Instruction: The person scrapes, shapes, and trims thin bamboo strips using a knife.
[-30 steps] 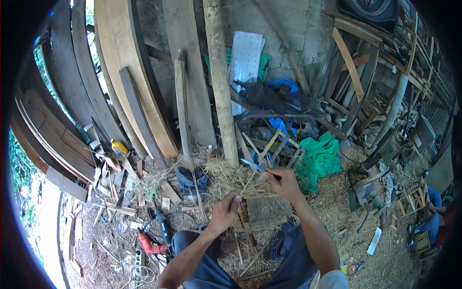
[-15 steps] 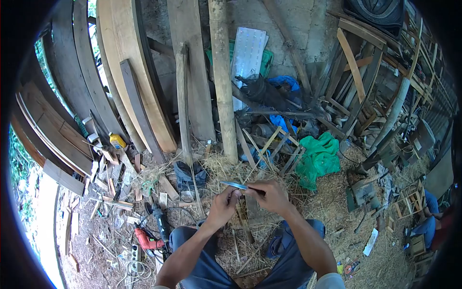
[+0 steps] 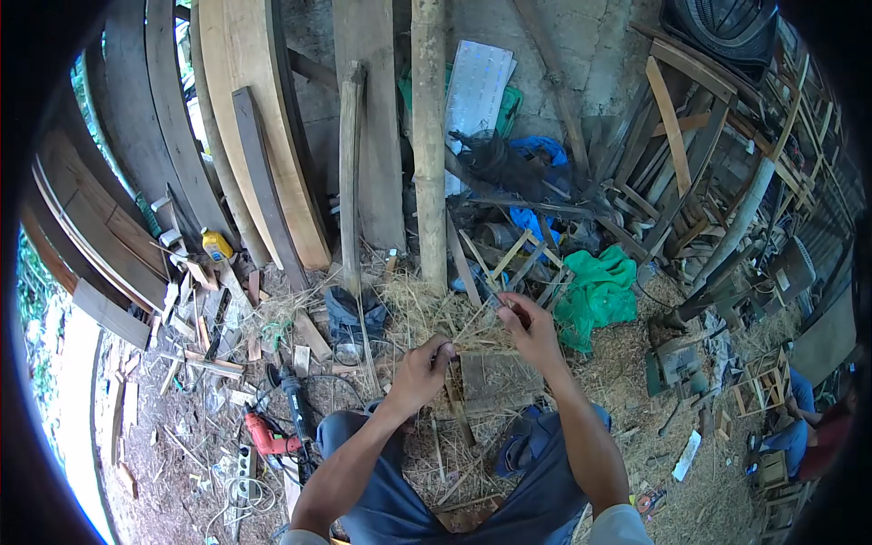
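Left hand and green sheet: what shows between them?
In the head view, the person's right hand sits between the left hand and the green sheet.

A knife [image 3: 496, 301], its blade blurred, was gripped in the right hand [image 3: 531, 332], raised just beside the left hand [image 3: 420, 373], in which a thin strip [image 3: 465, 328] was pinched. A flat wooden block [image 3: 501, 380] was set on the straw-littered ground below. To the left, a red drill [image 3: 270, 434] and a grinder [image 3: 297, 405] had been laid near scattered offcuts. Tall planks [image 3: 272, 136] were leaned at the back beside a round pole [image 3: 430, 145]. Green cloth [image 3: 595, 292] was heaped on the right, and a seated person [image 3: 811, 436] was partly shown at the far right edge.
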Motion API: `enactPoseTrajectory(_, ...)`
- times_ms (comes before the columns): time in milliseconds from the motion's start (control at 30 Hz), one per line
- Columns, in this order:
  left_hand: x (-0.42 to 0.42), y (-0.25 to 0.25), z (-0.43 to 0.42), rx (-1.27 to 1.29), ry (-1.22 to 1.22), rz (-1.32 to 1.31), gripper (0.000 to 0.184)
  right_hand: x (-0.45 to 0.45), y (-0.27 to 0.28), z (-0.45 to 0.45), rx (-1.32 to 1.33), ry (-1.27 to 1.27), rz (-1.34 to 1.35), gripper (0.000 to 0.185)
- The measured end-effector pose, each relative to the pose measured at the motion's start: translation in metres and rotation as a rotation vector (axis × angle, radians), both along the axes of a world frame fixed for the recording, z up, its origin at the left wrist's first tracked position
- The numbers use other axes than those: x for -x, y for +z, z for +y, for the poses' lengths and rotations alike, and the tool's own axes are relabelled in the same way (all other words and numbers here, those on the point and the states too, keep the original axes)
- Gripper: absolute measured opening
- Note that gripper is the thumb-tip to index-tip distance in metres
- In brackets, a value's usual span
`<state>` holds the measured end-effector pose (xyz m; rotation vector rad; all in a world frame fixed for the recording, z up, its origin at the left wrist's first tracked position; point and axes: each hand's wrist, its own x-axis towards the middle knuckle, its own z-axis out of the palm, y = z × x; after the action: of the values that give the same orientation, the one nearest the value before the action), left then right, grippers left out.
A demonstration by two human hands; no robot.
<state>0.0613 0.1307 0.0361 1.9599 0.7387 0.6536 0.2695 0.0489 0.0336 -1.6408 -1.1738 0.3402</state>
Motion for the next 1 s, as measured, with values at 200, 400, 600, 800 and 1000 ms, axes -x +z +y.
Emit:
enactPoseTrajectory(200,-0.002,-0.008,-0.001,-0.043,-0.057,-0.015,0.014,0.003,0.006,-0.001,-0.109,0.128,0.262,0.037)
enactPoseTrajectory(400,-0.003,-0.004,-0.003,0.163,-0.206,-0.133,0.017,0.008,0.013,-0.010,-0.119,0.125,0.294,0.036)
enactPoseTrajectory(600,-0.004,0.016,-0.014,0.544,-0.245,-0.287,0.022,0.023,0.021,-0.020,-0.057,0.176,0.100,0.040)
enactPoseTrajectory(800,-0.004,0.023,-0.030,0.239,-0.115,-0.225,0.025,0.031,0.038,-0.029,-0.095,0.179,0.078,0.038)
enactPoseTrajectory(1000,0.000,0.043,-0.056,-0.167,0.050,-0.152,0.019,0.036,0.028,-0.027,-0.150,0.000,-0.055,0.033)
